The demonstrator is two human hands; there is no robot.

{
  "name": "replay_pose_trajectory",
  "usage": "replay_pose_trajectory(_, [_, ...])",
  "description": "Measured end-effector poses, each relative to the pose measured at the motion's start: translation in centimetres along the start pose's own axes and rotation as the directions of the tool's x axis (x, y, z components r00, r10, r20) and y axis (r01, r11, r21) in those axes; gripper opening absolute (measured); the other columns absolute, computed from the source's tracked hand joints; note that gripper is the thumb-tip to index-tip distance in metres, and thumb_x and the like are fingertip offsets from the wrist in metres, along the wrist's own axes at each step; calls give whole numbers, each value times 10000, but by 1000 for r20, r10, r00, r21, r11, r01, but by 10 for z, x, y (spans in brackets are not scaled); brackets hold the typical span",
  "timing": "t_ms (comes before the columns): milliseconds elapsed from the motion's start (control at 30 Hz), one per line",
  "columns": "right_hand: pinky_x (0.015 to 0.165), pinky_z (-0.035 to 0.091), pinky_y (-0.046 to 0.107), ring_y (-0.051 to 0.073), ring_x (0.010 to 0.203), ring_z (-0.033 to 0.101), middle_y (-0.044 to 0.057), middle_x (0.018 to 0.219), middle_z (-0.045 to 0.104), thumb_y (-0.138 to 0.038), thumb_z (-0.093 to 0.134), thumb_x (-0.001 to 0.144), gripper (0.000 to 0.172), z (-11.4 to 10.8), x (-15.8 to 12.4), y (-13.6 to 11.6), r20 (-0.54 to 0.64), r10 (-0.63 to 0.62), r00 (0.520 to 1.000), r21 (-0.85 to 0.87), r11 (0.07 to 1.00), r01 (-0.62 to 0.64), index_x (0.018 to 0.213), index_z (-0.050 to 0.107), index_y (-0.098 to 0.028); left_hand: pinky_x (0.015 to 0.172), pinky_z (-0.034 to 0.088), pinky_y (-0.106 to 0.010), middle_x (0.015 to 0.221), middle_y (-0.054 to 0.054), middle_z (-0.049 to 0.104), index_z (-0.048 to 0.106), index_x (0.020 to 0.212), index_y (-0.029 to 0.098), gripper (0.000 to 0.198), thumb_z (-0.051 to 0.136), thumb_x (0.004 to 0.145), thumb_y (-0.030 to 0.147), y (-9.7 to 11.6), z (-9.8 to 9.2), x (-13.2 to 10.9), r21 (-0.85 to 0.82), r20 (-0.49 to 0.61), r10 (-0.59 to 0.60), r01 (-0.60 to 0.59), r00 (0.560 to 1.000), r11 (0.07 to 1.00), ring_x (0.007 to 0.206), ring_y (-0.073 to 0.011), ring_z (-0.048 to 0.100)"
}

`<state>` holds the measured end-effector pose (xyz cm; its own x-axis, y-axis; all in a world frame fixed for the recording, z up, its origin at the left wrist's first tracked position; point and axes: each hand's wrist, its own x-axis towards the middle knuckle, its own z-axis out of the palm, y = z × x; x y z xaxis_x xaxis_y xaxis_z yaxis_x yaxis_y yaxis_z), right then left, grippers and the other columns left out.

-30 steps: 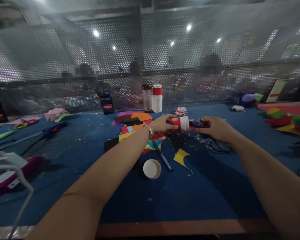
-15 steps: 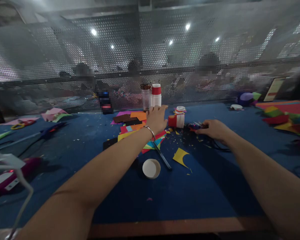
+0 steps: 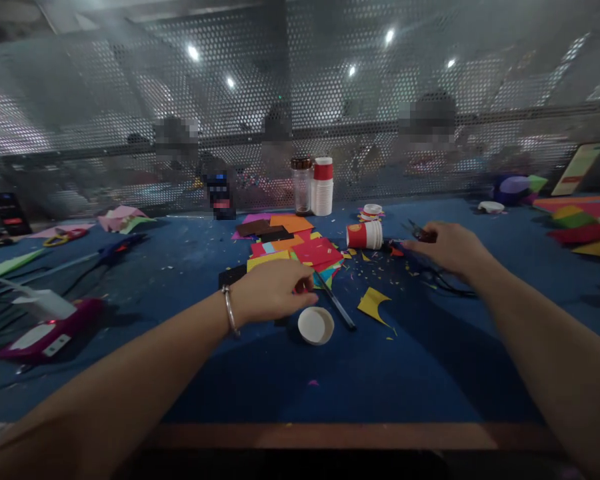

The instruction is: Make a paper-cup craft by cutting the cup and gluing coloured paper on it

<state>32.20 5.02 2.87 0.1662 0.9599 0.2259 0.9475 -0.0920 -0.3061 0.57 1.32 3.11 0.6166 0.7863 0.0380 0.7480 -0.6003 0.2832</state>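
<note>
My left hand (image 3: 273, 292) hovers low over the near edge of a pile of coloured paper sheets (image 3: 300, 255), fingers curled down onto a reddish scrap; what they pinch is hidden. A white round lid (image 3: 316, 325) lies just right of that hand, beside a dark pen (image 3: 335, 303). My right hand (image 3: 450, 248) is closed on a pair of dark scissors (image 3: 420, 233), with black cable under it. A red and white paper cup (image 3: 365, 235) lies on its side between the two hands, touched by neither.
The blue table (image 3: 430, 360) carries a yellow paper offcut (image 3: 375, 303) and small scraps. A stack of cups (image 3: 323, 188) and a clear jar (image 3: 301, 183) stand at the perforated back screen. A purple tool (image 3: 50, 330) with cables lies left; folded coloured papers (image 3: 580, 223) lie right.
My left hand let go of the red and white cup, reached toward the back, then drew back to the near edge of the paper pile. My right hand lifted slightly with the scissors.
</note>
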Motion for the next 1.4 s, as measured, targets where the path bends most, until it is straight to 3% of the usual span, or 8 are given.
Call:
replay_pose_trajectory(233, [594,381,302,201,645,577,18,663,624,-395,705,743,259,13,-22,-36,127,-244,961,107,967,231,647,523,-239,560,280,-278,733,-8,657,577,735,204,154,576,837,319,2,14,-10,29,85,-36,34,996,999,634,-161,551])
replay_pose_trajectory(367, [593,385,290,178,630,560,5,652,600,-436,668,754,253,21,-34,-50,195,-367,910,277,910,307,690,550,-222,592,323,-275,742,-10,640,559,736,200,117,553,835,264,0,14,-7,-69,-46,-9,6,999,998,666,-158,547])
replay_pose_trajectory(567, [568,368,272,139,599,466,-29,632,500,-558,637,797,362,27,-58,-76,183,-451,873,565,775,282,740,554,-210,544,356,-241,637,28,567,511,662,200,142,604,766,228,-5,20,2,-417,-226,-141,35,964,908,567,-110,482])
replay_pose_trajectory(700, [574,367,281,143,617,458,-17,674,508,-538,632,798,342,30,-68,-85,148,-479,865,632,719,290,754,548,-209,551,414,-242,660,25,585,552,710,197,145,673,756,264,-2,23,6,-648,-229,-223,22,947,761,583,-110,514])
replay_pose_trajectory(833, [548,343,276,138,593,437,-19,655,500,-444,617,797,256,29,-70,-86,68,-442,895,643,705,299,732,540,-209,603,483,-256,796,-7,650,599,903,195,206,729,762,270,5,24,6,-930,-79,-293,36,953,366,667,-122,594])
replay_pose_trajectory(1067, [529,321,255,115,578,394,-40,634,449,-337,612,798,193,28,-74,-88,-37,-471,881,673,640,371,706,505,-206,704,555,-342,873,-59,673,648,924,182,211,737,799,327,13,27,1,-965,249,-80,240,965,-105,748,-169,660])
replay_pose_trajectory(1200, [518,305,252,107,565,364,-47,627,408,-338,595,817,228,28,-76,-90,-78,-513,855,672,606,425,679,466,-211,709,565,-338,900,-56,686,637,961,194,258,781,753,250,14,26,-1,-952,250,19,250,968,-179,775,-183,683])
replay_pose_trajectory(1400, [554,358,257,127,628,435,-10,703,503,-459,639,826,293,23,-76,-89,-60,-418,906,700,630,337,741,536,-198,791,552,-299,984,-36,676,636,1073,180,393,801,720,128,9,30,2,-997,15,-99,7,995,-82,811,-125,654])
